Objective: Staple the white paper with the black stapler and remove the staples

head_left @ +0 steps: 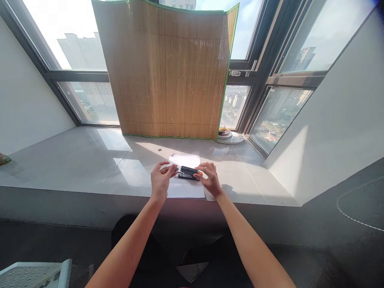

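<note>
Low over the white paper [186, 193] is a black stapler [189, 170] with pale lettering and an orange end, its upper and lower arms spread apart. My right hand [211, 180] grips it by the orange end, with thumb and fingers closed. Near the stapler's other end, my left hand [161, 181] is closed in a pinch. Whatever small thing may be between its fingertips is too small to name. A small dark piece [159, 150] lies on the pale sill beyond my left hand.
A bamboo mat [174, 76] with green edging stands upright against the window. Stacked plates [225, 136] sit at its right foot. The tiled sill [75, 160] has a front edge close to my forearms. At the lower left is a pale perforated plastic piece [33, 274].
</note>
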Demonstrator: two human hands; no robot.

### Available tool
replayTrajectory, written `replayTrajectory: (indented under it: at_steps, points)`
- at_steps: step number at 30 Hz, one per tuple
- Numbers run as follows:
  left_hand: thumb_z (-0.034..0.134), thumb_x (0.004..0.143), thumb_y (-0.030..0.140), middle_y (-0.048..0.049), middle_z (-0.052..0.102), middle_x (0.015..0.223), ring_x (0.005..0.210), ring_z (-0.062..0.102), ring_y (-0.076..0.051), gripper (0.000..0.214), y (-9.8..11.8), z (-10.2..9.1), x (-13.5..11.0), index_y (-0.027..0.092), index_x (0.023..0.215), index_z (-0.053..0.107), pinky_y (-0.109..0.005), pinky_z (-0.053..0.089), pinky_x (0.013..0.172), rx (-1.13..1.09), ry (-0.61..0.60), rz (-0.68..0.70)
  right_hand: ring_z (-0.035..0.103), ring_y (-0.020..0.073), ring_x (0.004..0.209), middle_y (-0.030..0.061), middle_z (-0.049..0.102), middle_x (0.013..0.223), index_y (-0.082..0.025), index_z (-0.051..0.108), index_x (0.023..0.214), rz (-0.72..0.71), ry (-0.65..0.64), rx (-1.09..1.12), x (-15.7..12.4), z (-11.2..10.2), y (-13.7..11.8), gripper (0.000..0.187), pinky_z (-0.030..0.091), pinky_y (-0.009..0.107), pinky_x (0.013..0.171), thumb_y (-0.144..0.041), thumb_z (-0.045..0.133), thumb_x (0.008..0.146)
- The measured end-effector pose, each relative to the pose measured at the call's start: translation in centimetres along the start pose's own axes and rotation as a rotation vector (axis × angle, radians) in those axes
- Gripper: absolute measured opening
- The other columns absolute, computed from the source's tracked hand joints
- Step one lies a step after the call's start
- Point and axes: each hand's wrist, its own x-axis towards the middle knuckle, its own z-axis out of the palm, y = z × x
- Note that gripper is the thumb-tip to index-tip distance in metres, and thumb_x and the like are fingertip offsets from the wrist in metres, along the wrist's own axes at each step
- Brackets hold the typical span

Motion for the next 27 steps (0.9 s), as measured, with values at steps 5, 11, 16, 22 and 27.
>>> replayTrajectory:
  at_steps: [5,11,16,22,27]
  points:
    - [0.097,0.073,0.032,-0.0089,0.083,0.087,0.090,0.081,-0.030,0.038,0.1,3.5,-4.6,0.022,0.093,0.067,-0.043,0.065,0.089,-0.034,-0.172,-0.107,0.069,0.0252,0.094,0.0058,0.075,0.101,-0.030,0.075,0.111,0.095,0.096,0.270,-0.8,-0.7,-5.5,0.012,0.060,0.043,0.083,-0.032,0.072,0.099]
    - [0.095,0.075,0.017,-0.0106,0.083,0.098,0.103,0.080,-0.031,0.034,0.1,3.9,-5.7,0.024,0.094,0.068,-0.042,0.062,0.096,-0.068,-0.211,-0.167,0.071,0.0239,0.090,0.0041,0.076,0.095,-0.031,0.079,0.102,0.082,0.148,0.353,-0.8,-1.5,-7.0,0.008,0.061,0.042,0.080,-0.027,0.073,0.098]
    - [0.088,0.084,0.027,-0.0098,0.078,0.127,0.115,0.075,-0.030,0.029,0.5,0.1,-1.0,0.029,0.106,0.069,-0.040,0.059,0.100,0.320,-0.163,0.123,0.072,0.0253,0.091,0.0053,0.079,0.094,-0.028,0.078,0.089,0.124,0.128,0.148,-0.1,-3.0,-3.0,0.011,0.058,0.043,0.086,-0.031,0.072,0.096]
    - [0.073,0.091,0.032,-0.0241,0.061,0.149,0.153,0.038,-0.049,0.037,-1.1,-10.8,9.1,0.018,0.126,0.071,-0.071,0.034,0.118,1.313,0.094,0.129,0.071,0.0288,0.071,0.0075,0.076,0.071,-0.023,0.075,0.069,0.597,0.083,-0.204,1.0,-5.8,9.1,0.020,0.054,0.043,0.078,-0.039,0.073,0.079]
    - [0.051,0.104,0.047,-0.0305,0.039,0.166,0.157,0.026,-0.053,0.058,-3.7,-14.2,10.6,0.015,0.151,0.058,-0.082,0.015,0.117,1.635,0.045,0.128,0.073,0.0302,0.083,0.0133,0.081,0.085,-0.020,0.079,0.074,0.686,0.101,-0.279,5.6,-6.3,16.1,0.016,0.052,0.040,0.083,-0.032,0.071,0.081]
